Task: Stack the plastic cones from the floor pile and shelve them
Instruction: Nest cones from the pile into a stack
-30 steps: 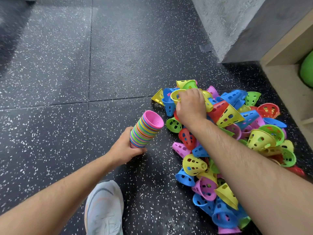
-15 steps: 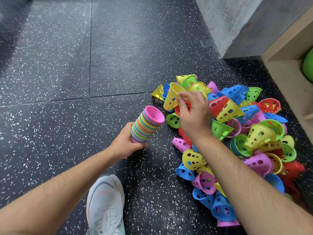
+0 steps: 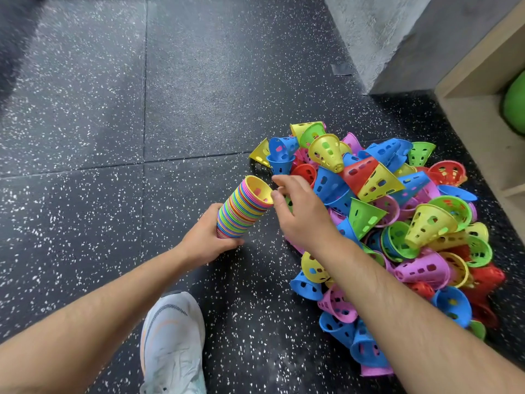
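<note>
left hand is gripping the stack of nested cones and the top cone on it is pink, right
Not quite. The head view shows that the top cone on the stack is yellow, not pink. The left hand does grip the stack of nested cones.

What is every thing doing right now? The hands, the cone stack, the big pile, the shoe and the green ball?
Left hand, grips the stack's lower end.
Stack, tilted, open end up.
Yellow cone, nested on top of the stack.
Right hand, fingertips at the yellow cone's rim; grip unclear.
Pile, loose and jumbled on the floor.
Shoe, flat on the floor.
Green ball, in the shelf, partly out of view.
</note>
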